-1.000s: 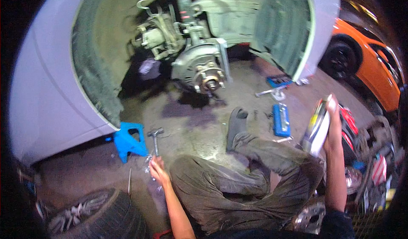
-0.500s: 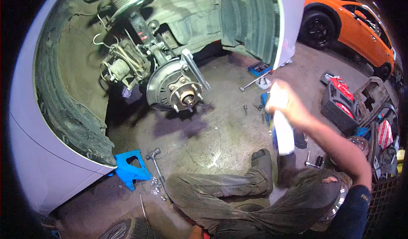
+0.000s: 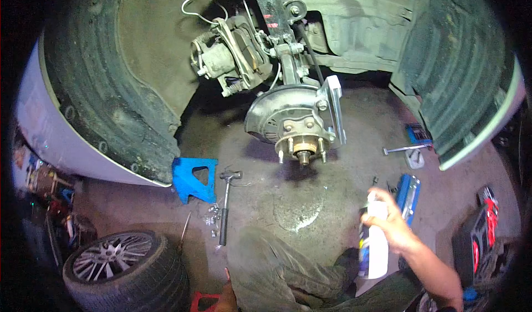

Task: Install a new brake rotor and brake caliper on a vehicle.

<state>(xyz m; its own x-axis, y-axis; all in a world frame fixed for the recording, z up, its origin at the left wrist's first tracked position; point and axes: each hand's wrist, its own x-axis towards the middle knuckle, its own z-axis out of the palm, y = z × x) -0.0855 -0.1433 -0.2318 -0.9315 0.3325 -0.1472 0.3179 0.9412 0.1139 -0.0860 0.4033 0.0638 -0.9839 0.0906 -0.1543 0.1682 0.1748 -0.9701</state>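
Observation:
My right hand (image 3: 390, 223) is wrapped around an upright white spray can (image 3: 378, 248), with the index finger at its top. The can is in front of my legs, to the right of and below the bare wheel hub (image 3: 303, 146). Studs stick out of the hub, and a metal dust shield (image 3: 266, 112) curves behind it. Up and left of the hub, the brake caliper (image 3: 221, 57) hangs beside the strut (image 3: 271, 13). At the lower edge, my left hand (image 3: 226, 296) is partly cut off, next to a red object (image 3: 205, 302); one finger points up, and the rest are hidden.
A blue stand (image 3: 194, 180), a hammer (image 3: 224, 212) and several small metal parts (image 3: 211, 215) lie left of my legs. A wheel with tyre (image 3: 124, 265) is at lower left. Tools, a blue case (image 3: 409, 193) and an open toolbox (image 3: 471, 240) sit on the right.
My view has swung left, so the hub now sits nearer the middle and the wheel shows. The spray can is still in my right hand and looks less blurred.

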